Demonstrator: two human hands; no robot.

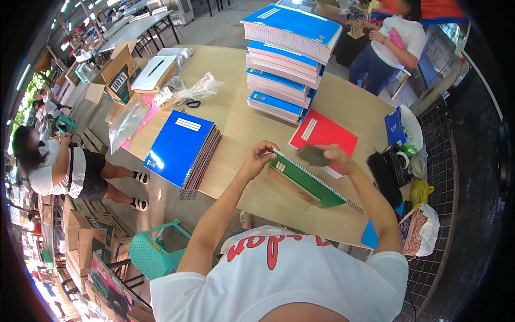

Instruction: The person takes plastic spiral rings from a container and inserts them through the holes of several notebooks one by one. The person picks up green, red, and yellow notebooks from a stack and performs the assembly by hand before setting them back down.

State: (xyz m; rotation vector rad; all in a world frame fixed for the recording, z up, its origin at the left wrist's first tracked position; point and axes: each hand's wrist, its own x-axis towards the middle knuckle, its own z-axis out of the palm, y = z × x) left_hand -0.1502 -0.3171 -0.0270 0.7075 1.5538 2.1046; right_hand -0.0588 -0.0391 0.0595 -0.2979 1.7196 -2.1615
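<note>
In front of me a green notebook [303, 178] stands tilted on the table, its spiral-bound edge upward. A length of wire coil [354, 206] sticks out past its right end. With thumb and fingers, my left hand [260, 157] pinches the left end of the bound edge. My right hand [338, 156] grips a dark, flat block [313, 155] just above the binding; motion blur hides its exact kind. Against the notebook's near side is a light wooden piece [287, 185]. Just beyond my right hand lies a red notebook [328, 134].
A tall stack of blue notebooks [292, 51] stands at the back; spiral-bound blue notebooks [179, 144] are piled left. Scissors [192, 103] and plastic wrap [198, 88] lie behind them. A green stool [158, 249] is at lower left. Two people work nearby, left and back right.
</note>
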